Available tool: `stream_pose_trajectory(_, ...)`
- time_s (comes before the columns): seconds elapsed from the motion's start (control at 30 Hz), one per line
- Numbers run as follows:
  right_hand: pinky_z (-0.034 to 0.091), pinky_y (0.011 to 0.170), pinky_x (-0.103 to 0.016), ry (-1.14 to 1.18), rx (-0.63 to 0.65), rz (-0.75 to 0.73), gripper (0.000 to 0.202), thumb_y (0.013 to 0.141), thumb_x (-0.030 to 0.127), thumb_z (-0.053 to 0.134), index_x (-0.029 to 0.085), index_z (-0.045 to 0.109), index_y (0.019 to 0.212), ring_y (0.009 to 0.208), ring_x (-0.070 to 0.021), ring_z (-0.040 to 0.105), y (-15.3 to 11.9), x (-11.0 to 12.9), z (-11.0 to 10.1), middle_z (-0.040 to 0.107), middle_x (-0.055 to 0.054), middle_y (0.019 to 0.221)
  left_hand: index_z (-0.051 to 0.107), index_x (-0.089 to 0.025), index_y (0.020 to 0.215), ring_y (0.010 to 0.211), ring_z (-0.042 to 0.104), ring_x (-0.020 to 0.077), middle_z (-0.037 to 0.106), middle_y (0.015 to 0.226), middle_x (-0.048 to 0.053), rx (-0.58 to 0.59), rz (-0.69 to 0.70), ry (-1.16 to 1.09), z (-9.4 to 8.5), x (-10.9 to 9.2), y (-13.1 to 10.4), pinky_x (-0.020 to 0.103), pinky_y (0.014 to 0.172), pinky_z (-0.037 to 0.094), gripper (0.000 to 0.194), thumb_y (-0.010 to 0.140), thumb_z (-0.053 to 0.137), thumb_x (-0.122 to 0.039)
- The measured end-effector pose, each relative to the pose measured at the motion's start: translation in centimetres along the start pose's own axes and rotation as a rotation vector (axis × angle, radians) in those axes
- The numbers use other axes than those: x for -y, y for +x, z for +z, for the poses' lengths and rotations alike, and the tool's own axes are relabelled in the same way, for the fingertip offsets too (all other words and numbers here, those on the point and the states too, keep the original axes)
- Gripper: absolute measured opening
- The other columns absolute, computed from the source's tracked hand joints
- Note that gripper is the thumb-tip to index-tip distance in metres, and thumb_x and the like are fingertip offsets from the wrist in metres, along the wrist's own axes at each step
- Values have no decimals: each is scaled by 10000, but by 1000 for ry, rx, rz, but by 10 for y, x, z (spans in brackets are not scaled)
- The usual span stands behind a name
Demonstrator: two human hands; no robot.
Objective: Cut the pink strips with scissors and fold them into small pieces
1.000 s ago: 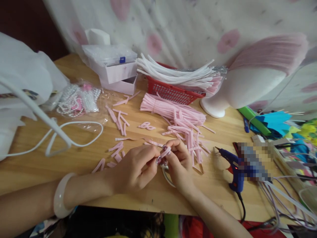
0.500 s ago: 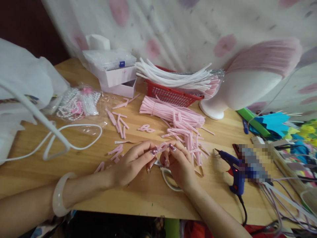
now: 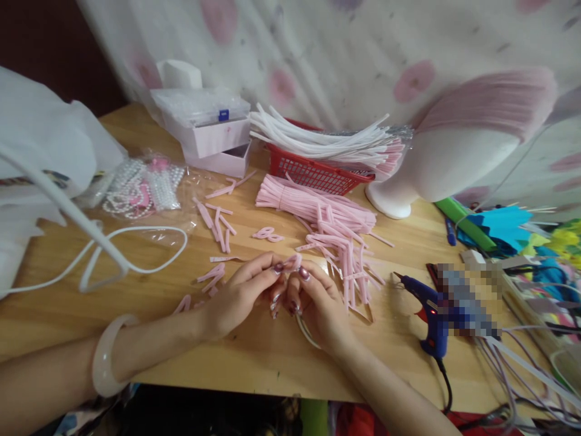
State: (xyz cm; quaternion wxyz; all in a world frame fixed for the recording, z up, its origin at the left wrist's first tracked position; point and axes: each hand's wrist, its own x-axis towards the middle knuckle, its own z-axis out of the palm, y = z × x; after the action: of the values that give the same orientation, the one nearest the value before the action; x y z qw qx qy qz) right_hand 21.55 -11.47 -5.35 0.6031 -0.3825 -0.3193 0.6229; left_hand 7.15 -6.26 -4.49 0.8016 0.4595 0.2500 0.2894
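Between my fingertips is a short looped piece of pink pipe cleaner [image 3: 293, 261], partly hidden by the fingers. My left hand [image 3: 247, 290] pinches it from one side, my right hand [image 3: 320, 303] from the other. Under my right hand, a pale handle of the scissors [image 3: 308, 333] peeks out on the table. Just beyond my hands lies a finished pink looped shape [image 3: 267, 234]. Bent pink pipe cleaners [image 3: 349, 260] are heaped to the right of it, and short cut pieces [image 3: 218, 227] lie to its left.
A blue glue gun [image 3: 426, 309] stands at the right, its light red, among cables. Behind are a pink pipe-cleaner bundle [image 3: 313, 203], a red basket [image 3: 318, 172] and a white foam head [image 3: 467, 160]. Bagged pearl beads [image 3: 145, 188] and a white cord [image 3: 154, 229] lie left.
My hands have drawn closer together, and the pink loop has turned between my fingertips, so less of it shows. My right hand now covers more of the scissors.
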Motion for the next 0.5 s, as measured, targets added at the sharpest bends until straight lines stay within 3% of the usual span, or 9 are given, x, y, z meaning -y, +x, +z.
stream_pose_trajectory(0.23, 370, 446, -211, -87, 50, 37, 328, 818, 344, 770, 250, 710, 1126, 422, -73, 430, -3, -9, -5, 625, 51, 591, 509, -203, 839, 618, 527, 133, 503, 689, -38, -79, -70, -78, 1, -4, -2, 287, 616, 459, 201, 876, 594, -381)
stream_pose_trajectory(0.37, 321, 410, -197, -116, 52, 51, 305, 823, 316, 762, 245, 691, 1111, 397, -65, 384, -3, -11, -5, 623, 52, 580, 540, -194, 871, 609, 465, 120, 481, 689, -40, -98, -62, -20, 0, -5, -1, 262, 576, 402, 218, 853, 603, -402)
stream_pose_trajectory(0.5, 352, 421, -202, -157, 82, 24, 304, 849, 322, 737, 256, 684, 1141, 405, -65, 370, -4, -12, -9, 611, 52, 602, 526, -193, 829, 601, 425, 116, 461, 673, -42, -82, -25, 53, -2, -7, -2, 258, 563, 367, 226, 868, 590, -407)
